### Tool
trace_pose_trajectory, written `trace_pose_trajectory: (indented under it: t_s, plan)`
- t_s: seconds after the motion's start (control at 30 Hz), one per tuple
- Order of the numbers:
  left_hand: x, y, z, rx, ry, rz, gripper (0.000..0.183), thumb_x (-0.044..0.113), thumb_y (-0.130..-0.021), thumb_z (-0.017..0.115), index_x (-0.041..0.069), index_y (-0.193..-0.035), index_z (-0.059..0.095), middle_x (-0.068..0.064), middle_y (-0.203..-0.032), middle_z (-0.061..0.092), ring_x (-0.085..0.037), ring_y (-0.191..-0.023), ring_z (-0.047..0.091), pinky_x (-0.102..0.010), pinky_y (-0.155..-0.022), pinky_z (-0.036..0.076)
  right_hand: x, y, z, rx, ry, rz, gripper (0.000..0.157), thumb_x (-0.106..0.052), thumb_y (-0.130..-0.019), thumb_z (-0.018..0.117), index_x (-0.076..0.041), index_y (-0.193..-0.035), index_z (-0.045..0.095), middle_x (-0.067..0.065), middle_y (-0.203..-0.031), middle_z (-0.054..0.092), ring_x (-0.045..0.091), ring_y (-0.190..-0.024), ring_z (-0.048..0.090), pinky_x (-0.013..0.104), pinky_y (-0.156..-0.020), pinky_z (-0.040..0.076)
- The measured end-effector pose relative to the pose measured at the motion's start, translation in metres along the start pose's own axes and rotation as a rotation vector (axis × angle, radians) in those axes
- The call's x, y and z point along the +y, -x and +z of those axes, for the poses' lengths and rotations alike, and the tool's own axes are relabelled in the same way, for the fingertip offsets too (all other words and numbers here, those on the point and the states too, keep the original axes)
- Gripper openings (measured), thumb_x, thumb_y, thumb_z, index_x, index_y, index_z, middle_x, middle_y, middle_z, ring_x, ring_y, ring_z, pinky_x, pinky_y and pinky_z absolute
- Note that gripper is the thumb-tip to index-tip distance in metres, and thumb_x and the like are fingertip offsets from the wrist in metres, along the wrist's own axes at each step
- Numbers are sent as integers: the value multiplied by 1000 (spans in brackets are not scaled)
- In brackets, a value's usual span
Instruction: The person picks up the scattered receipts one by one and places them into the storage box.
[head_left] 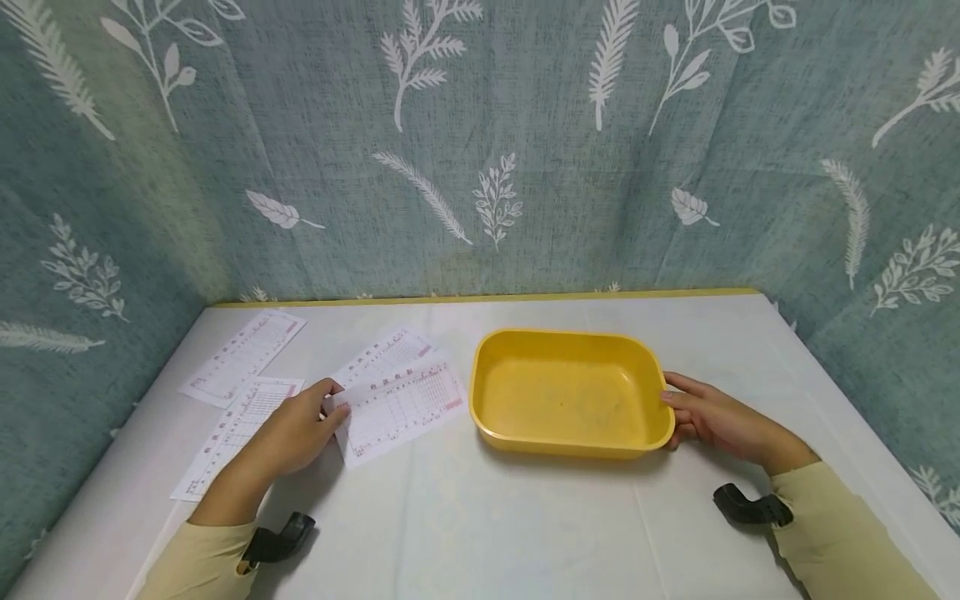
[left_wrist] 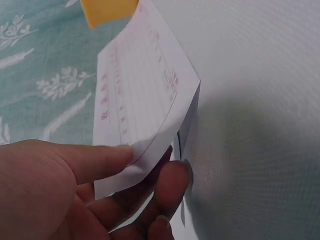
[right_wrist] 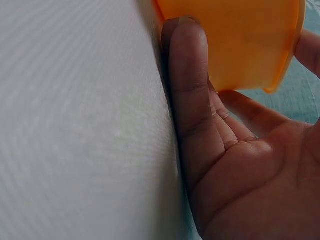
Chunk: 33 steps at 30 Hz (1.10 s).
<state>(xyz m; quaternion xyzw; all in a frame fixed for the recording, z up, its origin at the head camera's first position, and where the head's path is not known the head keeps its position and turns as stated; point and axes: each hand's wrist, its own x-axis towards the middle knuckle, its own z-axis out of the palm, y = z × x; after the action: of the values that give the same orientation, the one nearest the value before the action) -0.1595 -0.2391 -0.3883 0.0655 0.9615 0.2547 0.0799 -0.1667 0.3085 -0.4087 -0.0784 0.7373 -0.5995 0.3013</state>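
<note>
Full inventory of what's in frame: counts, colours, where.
Table: 1, white, under everything
Edge strip: 1, yellow, table's far edge
Backdrop: teal with white leaf pattern, behind and at both sides
Tray: 1, yellow, right of centre
Held sheet: 1, white with reddish print, left of tray
Covered sheet: 1, same look, partly beneath held sheet
Far-left sheet: 1, same look, table's far left
Near-left sheet: 1, same look, partly behind left arm
Wrist pieces: 2, black, one per cuff
Sleeves: 2, cream, both forearms
Left hand: 1, pinching held sheet
Right hand: 1, at tray's right end
</note>
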Motion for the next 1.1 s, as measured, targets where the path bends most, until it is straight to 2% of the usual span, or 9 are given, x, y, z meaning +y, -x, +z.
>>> trace_pose_trajectory:
  t_s: [0.23,0.37,0.5,0.73,1.1]
  plan:
    - [3,-2,-1,1,33,-11,30,8,-102,46,-1,-131,45,-12,-93,63,-17,-65,52,-31,-57,42,-1,1,-1,16,15,7,73,-33,-109,39,4,-158,-3,-1,-110,71,14,-88,70,30,-83,58]
    - [3,-2,0,-6,31,-18,33,7,-103,41,-1,-134,43,-21,-111,63,-20,-69,53,-31,-57,40,0,2,0,18,19,24,74,-33,-109,38,4,-158,-4,-2,-109,71,13,-88,70,30,-83,58]
    - [3,0,0,5,10,-8,33,6,-102,39,-1,-134,45,-27,-128,59,-25,-81,55,-31,-62,40,0,3,1,11,20,22,74,-32,-109,38,4,-157,-3,-1,-110,71,14,-89,70,30,-83,58]
    - [5,0,-1,24,-8,-13,34,5,-101,37,-1,-133,45,-29,-133,56,-30,-93,55,-36,-73,42,0,2,0,9,31,19,73,-33,-109,38,4,-158,-3,-1,-108,71,13,-87,69,29,-83,58]
    - [6,-1,1,32,48,-46,38,6,-102,31,-1,-138,40,-28,-137,53,-29,-99,57,-36,-76,43,-3,4,2,17,48,32,74,-35,-109,38,3,-158,-3,1,-109,70,15,-86,69,29,-82,58]
